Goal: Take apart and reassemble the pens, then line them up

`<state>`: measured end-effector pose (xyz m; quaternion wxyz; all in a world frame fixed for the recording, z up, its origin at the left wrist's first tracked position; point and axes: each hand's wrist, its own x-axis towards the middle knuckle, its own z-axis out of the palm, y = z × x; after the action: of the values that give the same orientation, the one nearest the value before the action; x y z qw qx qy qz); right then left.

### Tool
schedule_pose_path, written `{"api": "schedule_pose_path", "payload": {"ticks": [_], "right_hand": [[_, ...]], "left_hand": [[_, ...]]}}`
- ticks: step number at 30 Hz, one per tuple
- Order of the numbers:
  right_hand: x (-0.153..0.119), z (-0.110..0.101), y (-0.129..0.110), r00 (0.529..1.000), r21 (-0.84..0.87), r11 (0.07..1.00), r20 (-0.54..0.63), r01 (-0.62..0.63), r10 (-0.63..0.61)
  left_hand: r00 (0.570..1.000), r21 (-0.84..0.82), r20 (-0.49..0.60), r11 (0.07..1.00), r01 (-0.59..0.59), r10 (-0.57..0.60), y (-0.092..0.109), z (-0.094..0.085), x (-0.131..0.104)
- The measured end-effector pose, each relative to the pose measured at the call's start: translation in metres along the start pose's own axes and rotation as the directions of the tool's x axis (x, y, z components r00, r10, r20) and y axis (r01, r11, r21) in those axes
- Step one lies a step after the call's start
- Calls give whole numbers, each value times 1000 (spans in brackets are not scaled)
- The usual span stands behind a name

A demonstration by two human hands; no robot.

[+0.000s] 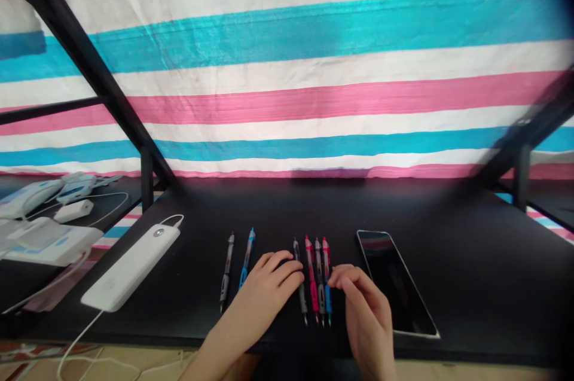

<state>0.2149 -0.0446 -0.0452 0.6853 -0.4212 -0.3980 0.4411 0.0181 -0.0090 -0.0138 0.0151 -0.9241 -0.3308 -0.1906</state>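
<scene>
My left hand (273, 285) lies palm down, fingers spread and slightly bent, with fingertips across a dark grey pen (302, 303); its thumb is hidden. My right hand (368, 309) is curled with its fingers closed, the fingertips beside a pen with a pink top and blue grip (327, 294). Whether they touch it or hold something small, I cannot tell. Between the hands, a pink pen (311, 285) and a grey pen (320, 291) lie parallel with the others, tips toward me. Left of my left hand are a blue pen (247, 255), partly covered, and another grey pen (226, 273).
A phone (399, 285) with a dark screen lies right of my right hand. On the left of the black table (484, 285) is a white power bank (132, 267) with cables. White devices (54, 243) occupy the neighbouring table. Black frame bars and a striped sheet stand behind.
</scene>
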Motion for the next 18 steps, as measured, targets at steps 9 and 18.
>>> {"api": "schedule_pose_path", "payload": {"ticks": [9,18], "right_hand": [[-3,-3,1,1000,-12,1000,23,14,-14],[-5,7,-3,997,-302,952,52,-46,65]], "left_hand": [[991,-27,-133,1000,4,-7,-2,-5,2],[906,-104,-402,989,103,-137,9,-18,0]]}}
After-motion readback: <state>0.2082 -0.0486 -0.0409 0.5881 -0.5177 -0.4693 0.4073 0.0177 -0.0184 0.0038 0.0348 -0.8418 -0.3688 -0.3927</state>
